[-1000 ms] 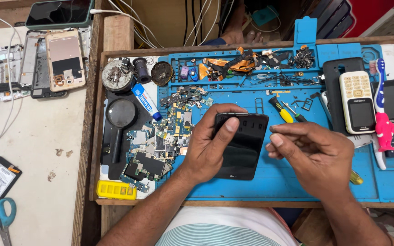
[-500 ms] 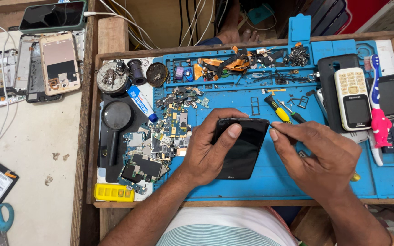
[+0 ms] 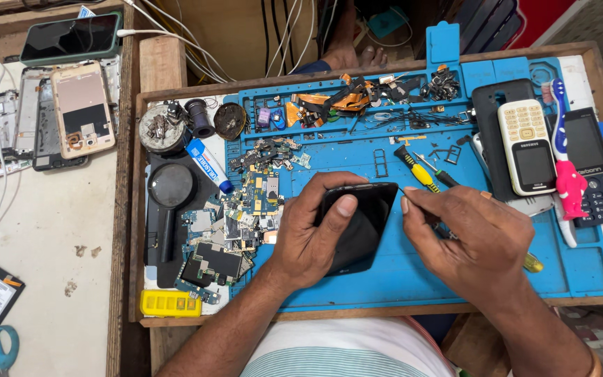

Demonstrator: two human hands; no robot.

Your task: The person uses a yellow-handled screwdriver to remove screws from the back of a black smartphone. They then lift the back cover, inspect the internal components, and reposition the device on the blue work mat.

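Black smartphone [image 3: 357,227] — glossy, slab-shaped, round-cornered — lies tilted on the blue work mat [image 3: 413,279], gripped at its left edge by the left hand [image 3: 308,237], thumb on the glass, while the right hand [image 3: 476,244], just beside its upper right corner, pinches a thin metal probe [image 3: 403,190] — between circuit-board scraps [image 3: 235,223] and keypad phones [image 3: 528,146].

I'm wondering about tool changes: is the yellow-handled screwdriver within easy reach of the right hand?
Probably yes. The yellow-handled screwdriver lies on the blue mat just above the right hand, with nothing between, though those fingers already pinch a thin tool at the black phone.
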